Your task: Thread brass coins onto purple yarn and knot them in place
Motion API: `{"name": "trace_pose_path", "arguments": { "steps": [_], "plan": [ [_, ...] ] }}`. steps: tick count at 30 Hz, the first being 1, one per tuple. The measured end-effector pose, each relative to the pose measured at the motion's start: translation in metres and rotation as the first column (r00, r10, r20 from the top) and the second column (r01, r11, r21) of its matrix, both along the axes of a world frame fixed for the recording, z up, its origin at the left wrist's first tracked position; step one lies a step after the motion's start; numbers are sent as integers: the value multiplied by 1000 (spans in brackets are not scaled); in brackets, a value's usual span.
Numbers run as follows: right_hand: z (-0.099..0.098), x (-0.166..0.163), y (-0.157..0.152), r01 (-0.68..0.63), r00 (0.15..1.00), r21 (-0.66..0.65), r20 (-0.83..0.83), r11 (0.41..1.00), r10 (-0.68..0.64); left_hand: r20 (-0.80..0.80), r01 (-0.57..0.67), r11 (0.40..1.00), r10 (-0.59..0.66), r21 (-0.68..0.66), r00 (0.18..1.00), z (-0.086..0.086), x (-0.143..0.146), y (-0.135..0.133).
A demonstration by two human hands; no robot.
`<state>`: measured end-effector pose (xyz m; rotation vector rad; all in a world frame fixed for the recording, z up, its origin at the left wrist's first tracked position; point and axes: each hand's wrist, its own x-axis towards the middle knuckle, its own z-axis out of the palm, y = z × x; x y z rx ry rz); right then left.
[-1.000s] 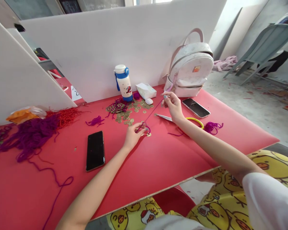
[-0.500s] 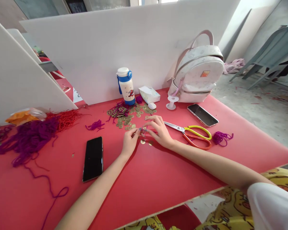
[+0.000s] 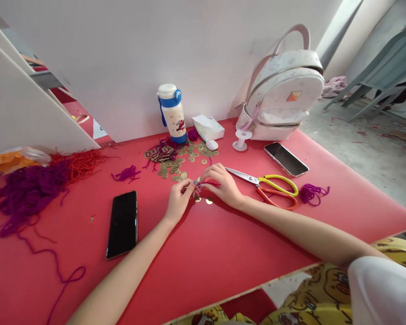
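My left hand point(image 3: 177, 201) is closed, thumb and fingertips pinched on a purple yarn strand point(image 3: 214, 184) above the red table. Close beside it, my right hand point(image 3: 226, 187) also pinches the strand, its other fingers curled over. Two brass-coloured coins point(image 3: 209, 201) show just below the fingertips; whether they hang from the yarn or lie on the table I cannot tell. Behind the hands is a spread of holed coins point(image 3: 171, 169), partly under purple yarn. Scissors point(image 3: 253, 179) with yellow and orange handles lie right of my right hand.
A bottle point(image 3: 173, 115), a tissue pack point(image 3: 208, 128), a white spool point(image 3: 242, 141) and a backpack point(image 3: 284, 99) stand along the white partition. Phones point(image 3: 122, 225) lie on both sides. Purple yarn point(image 3: 30, 187) and red shreds point(image 3: 83, 164) are heaped at left; a small purple bundle point(image 3: 313, 194) lies right.
The view has tipped downward and shifted slightly. My right hand's fingers have curled in from a more spread pose, and more of the purple strand shows along them. My left hand keeps its pinch.
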<state>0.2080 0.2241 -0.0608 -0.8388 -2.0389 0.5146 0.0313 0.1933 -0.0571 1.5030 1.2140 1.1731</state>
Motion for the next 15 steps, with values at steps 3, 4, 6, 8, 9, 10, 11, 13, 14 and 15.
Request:
{"name": "trace_pose_path", "arguments": {
  "steps": [3,4,6,8,9,10,11,13,14,15],
  "plan": [
    [0,1,1,-15,1000,20,-2,1000,15,-12,-4,1000,4,-1,1000,0,0,0],
    [-1,2,1,-23,1000,25,1,999,23,-12,-9,1000,9,4,1000,1,0,0],
    [-1,2,0,-36,999,33,7,999,36,-9,-20,1000,20,13,1000,1,1,1],
    [-1,2,0,-40,999,39,9,998,40,-10,-27,1000,27,15,1000,2,2,1],
    [-1,2,-1,-39,999,43,8,998,39,-13,-29,999,29,14,999,2,2,1],
    [-1,2,-1,-36,999,48,6,998,36,-15,-30,999,30,12,999,2,2,1],
    [-1,2,-1,-32,999,52,3,998,32,-18,-29,1000,29,11,999,2,2,1],
    [0,2,-1,-29,1000,54,4,998,28,-24,-28,1000,28,12,999,2,2,1],
    [0,1,-1,-32,999,52,9,998,31,-26,-29,999,29,13,999,2,2,1],
    [0,1,-1,-39,999,47,22,998,38,-28,-31,999,31,12,999,2,2,0]
  ]
}}
